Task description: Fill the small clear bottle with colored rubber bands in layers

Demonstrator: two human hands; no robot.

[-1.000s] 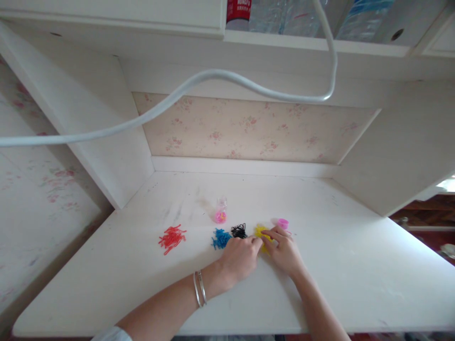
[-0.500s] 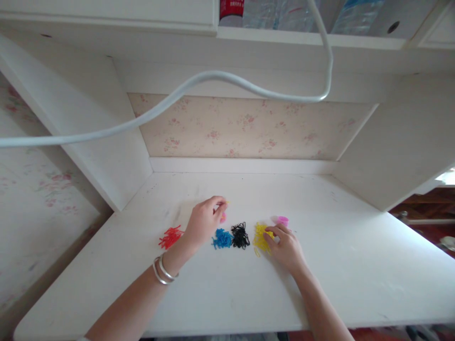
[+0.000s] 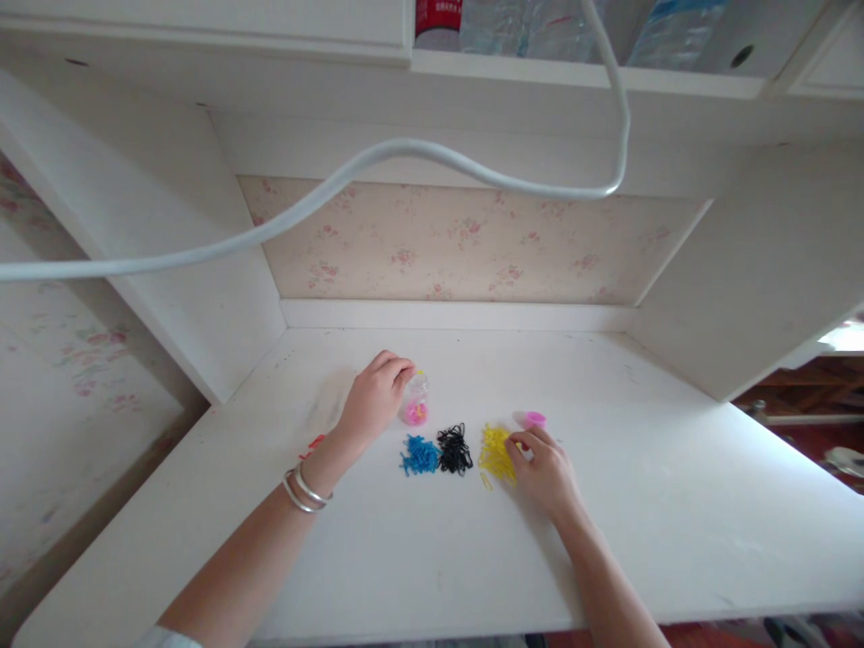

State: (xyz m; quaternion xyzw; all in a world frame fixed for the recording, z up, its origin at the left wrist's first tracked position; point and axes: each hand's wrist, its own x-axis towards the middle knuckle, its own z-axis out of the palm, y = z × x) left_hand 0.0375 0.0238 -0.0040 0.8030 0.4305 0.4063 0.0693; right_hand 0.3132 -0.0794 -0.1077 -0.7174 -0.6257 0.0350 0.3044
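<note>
My left hand (image 3: 379, 393) is closed in a pinch on a small yellow rubber band (image 3: 419, 372), held over the mouth of a clear bottle (image 3: 418, 389). Pink and yellowish bits lie at the bottom of the bottle. My right hand (image 3: 544, 468) rests at the edge of a pile of yellow rubber bands (image 3: 496, 452), thumb and forefinger pinched together. What sits between those fingertips is too small to make out. Left of the yellow pile are black rubber bands (image 3: 454, 449) and a blue pile (image 3: 419, 455). My left forearm partly covers a red pile (image 3: 314, 445).
A pink cap (image 3: 535, 419) lies behind my right hand on the white desk (image 3: 432, 549). A white cable (image 3: 405, 147) hangs across the upper view. Overhead, a shelf (image 3: 580, 76) holds bottles, and side panels enclose the desk.
My left hand has moved left and away from me, uncovering the bottle while its arm covers more of the red pile. My right hand has barely shifted at the yellow pile.
</note>
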